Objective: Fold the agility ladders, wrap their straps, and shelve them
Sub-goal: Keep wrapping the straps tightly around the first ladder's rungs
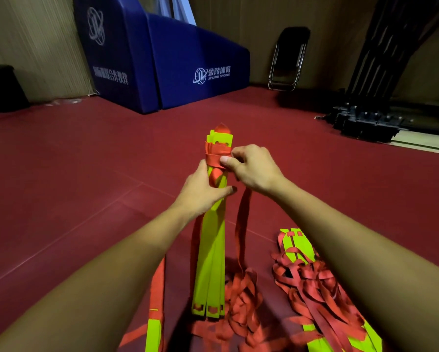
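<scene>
Left hand (200, 189): grip closed round the folded agility ladder (212, 250), held on end. Right hand (251, 168), just above that grip, pinches the red strap (217, 152) wound round the top end. Rungs look stiff and light, webbing limp and apt to slacken; best held at the wrap.

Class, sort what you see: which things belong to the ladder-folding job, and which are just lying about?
Job: held ladder bundle, red strap, left hand, right hand, tangled ladder on floor.
Lying about: blue padded block, folding chair, black frame.
</scene>
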### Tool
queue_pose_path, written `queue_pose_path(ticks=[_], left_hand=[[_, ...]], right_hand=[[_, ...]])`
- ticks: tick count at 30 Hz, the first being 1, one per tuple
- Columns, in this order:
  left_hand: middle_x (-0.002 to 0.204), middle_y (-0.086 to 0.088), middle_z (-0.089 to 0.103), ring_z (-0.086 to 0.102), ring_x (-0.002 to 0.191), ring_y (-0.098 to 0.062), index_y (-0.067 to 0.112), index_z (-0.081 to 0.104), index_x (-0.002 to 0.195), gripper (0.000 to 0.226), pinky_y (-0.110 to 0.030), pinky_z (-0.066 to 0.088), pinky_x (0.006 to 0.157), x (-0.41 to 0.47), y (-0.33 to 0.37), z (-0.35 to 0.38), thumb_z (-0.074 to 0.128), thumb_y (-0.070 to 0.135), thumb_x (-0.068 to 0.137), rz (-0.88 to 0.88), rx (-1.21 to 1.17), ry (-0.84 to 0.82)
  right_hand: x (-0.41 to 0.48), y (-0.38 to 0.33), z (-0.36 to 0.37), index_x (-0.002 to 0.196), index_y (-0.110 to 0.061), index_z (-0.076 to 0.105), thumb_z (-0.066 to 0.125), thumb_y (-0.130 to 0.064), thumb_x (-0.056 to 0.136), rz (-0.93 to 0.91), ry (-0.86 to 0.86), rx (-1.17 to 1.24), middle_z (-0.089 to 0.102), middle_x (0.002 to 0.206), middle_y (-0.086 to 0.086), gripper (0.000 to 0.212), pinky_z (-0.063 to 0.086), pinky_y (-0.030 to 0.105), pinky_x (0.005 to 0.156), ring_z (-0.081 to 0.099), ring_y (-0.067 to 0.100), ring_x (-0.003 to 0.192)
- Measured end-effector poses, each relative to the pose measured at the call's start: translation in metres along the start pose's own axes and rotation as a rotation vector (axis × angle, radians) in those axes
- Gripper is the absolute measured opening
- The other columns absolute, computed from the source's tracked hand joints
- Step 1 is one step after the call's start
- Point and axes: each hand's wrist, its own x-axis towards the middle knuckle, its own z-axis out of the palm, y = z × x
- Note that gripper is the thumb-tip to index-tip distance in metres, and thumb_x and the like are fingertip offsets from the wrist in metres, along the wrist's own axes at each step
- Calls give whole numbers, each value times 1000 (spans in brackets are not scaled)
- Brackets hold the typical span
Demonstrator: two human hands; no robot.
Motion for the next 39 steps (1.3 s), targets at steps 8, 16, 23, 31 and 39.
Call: queue_pose_path(ticks=[8, 16, 23, 31, 39], left_hand=[[109, -17, 67, 62, 108, -41, 8, 49, 115, 61, -39, 50, 82, -1, 6, 11, 85, 36, 74, -154, 131, 213], [86, 0, 70, 62, 74, -12, 20, 54, 95, 38, -20, 43, 61, 4, -5, -2, 82, 14, 71, -22, -222, 152], [93, -2, 65, 56, 87, -12, 32, 72, 107, 41, -30, 44, 82, 6, -2, -9, 70, 5, 76, 56, -467, -133], [106, -3, 71, 68, 97, -22, 30, 55, 132, 68, -42, 55, 90, 5, -9, -7, 78, 33, 68, 125, -10, -36], [112, -23, 69, 68, 93, -30, 11, 43, 113, 48, -47, 56, 83, 8, 3, -3, 61, -22, 82, -61, -423, -90]], right_hand=[[-1, -7, 13, 56, -20, 50, 59, -40, 95, 41, 28, 38, 50, 56, -1, 45, 34, 31, 63, 49, 25, 67], [5, 5, -7, 87, -16, 58, 61, -16, 96, -67, -253, 246, 64, 65, -7, 9, 38, 22, 59, 49, -1, 53], [5, 10, -11, 97, -2, 67, 56, -28, 100, -94, -243, 245, 57, 58, -7, 28, 37, 26, 59, 47, 5, 53], [4, 9, 3, 79, -8, 60, 65, -36, 93, -63, -106, 275, 58, 57, -5, 31, 37, 30, 58, 47, 5, 48], [11, 20, -7, 91, -7, 66, 69, -22, 92, -70, -199, 323, 56, 59, -9, 15, 44, 33, 65, 52, 7, 57]])
